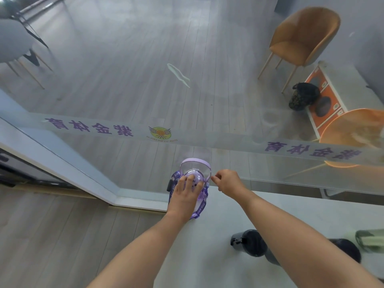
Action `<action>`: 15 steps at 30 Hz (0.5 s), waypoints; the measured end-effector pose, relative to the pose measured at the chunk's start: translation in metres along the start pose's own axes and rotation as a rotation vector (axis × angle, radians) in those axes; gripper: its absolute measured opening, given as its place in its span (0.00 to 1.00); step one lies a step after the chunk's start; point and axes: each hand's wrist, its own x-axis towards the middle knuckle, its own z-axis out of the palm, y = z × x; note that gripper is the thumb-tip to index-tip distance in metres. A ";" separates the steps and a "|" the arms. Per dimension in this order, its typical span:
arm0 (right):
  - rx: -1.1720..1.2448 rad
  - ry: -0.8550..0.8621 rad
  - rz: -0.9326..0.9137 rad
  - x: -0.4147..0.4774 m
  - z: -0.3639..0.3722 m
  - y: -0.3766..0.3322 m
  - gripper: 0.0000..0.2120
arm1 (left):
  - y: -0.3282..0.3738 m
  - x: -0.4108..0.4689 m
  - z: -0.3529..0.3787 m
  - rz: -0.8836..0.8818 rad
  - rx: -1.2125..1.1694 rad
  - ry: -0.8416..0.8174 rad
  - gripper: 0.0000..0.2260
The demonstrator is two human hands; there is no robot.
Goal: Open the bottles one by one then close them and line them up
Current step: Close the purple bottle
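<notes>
Head view.
- Purple bottle (202, 199) stands upright at the far left corner of the white table (207, 258), just beside the glass wall (124, 90). Its lid (195, 174) is on and its carry handle (195, 162) is raised over the far side. A printed strap (200, 210) hangs down the near side. The body is tinted, and you cannot tell what is inside.
- Your left hand (185, 196) lies on top of the lid, fingers spread and curved down around the dome, gripping it.
- Your right hand (228, 180) sits just right of the bottle with its fingers curled. Thumb and forefinger are drawn together at the handle's right end. Whether they actually pinch the handle cannot be told.
- Near right on the table is a dark grey bottle (249, 243) with its cap on; opaque, contents not visible.
- A second dark bottle (346, 247) is to its right, largely hidden behind your right forearm.
- A pale green bottle (372, 240) sits at the right edge, cut off by the frame.
</notes>
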 end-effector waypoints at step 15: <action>-0.191 0.019 0.118 -0.187 -0.046 0.112 0.21 | 0.109 -0.045 -0.032 0.392 -0.198 -0.023 0.13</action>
